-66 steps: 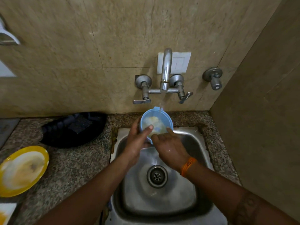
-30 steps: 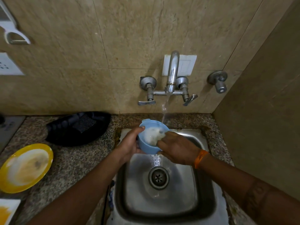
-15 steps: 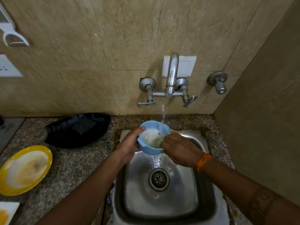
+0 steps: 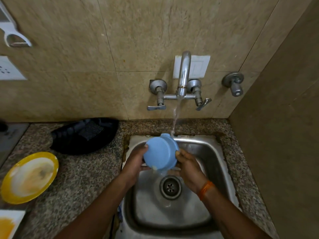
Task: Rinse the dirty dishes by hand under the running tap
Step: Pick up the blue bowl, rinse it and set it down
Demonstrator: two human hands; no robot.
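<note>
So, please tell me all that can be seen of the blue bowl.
The bowl is light blue, looks like plastic, and is round with a flat base and a small lip at its rim. It is tipped over, base toward the camera, so its inside is hidden. It is held above the sink, under the tap's stream, which falls by its upper rim. Water runs from its lower edge toward the drain. The left hand and right hand hold it from both sides.

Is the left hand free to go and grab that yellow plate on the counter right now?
Probably not yet. The left hand is gripping the blue bowl together with the right hand over the sink. Nothing lies between it and the yellow plate, so once it lets go, the way looks free.
</note>
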